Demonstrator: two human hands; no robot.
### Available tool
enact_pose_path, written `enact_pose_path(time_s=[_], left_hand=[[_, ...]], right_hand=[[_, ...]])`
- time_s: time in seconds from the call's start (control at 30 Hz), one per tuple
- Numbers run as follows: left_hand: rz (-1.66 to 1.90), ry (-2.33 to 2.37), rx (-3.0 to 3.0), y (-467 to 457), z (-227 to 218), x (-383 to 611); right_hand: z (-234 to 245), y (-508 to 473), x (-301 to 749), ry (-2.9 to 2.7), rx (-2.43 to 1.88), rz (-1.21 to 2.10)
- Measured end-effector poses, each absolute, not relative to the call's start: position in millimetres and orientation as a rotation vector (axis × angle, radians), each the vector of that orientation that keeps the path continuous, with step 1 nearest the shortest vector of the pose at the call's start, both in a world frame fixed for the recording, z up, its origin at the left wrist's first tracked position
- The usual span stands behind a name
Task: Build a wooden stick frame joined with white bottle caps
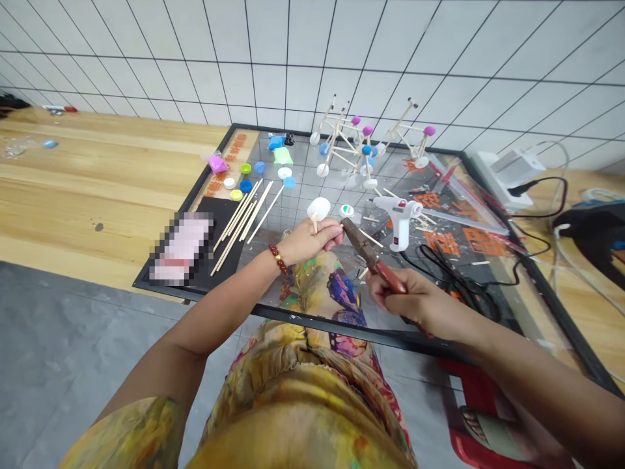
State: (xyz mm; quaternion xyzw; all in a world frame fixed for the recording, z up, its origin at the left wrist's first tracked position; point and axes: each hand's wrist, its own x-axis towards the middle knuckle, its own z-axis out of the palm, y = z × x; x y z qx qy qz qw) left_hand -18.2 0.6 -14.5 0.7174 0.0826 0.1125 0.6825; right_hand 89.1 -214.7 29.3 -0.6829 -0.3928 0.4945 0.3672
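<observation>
Tiled wall (pixel 312 58) behind black-framed mat (pixel 254 126) (wooden table (pixel 107 189) beneath).

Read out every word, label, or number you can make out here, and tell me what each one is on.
No text can be read with certainty.
Orange characters on the black-framed mat: too blurred and cut off to read.
Orange characters on the mat's left strip: too small to read.
Pale pink packet: pixelated, unreadable.
White label on the red plastic stool: dark marks, too blurred to read.
</observation>
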Motion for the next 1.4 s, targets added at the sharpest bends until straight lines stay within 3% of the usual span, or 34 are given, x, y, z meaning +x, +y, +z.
enact_pose_path(time_s=[0.63,0.83,1.1,1.4], left_hand=[[0.292,0.168,1.628,4.4,-21.9,-17.0],[0.368,0.213,1.469,-4.6,-19.9,-15.1],[0.419,0.385,1.329,-12.2,-0.1,-17.1],[0.369,0.478,1.536,14.3,5.3,-26.4]], right_hand=[[12.4,-212.0,73.0,-0.572,-1.327,1.438],[29.9,-209.7,87.2,-0.908,-1.626,1.362],[37.9,-189.5,100.8,-1.422,-1.985,0.802],[17.5,-168.0,103.1,-1.491,-1.941,0.801]])
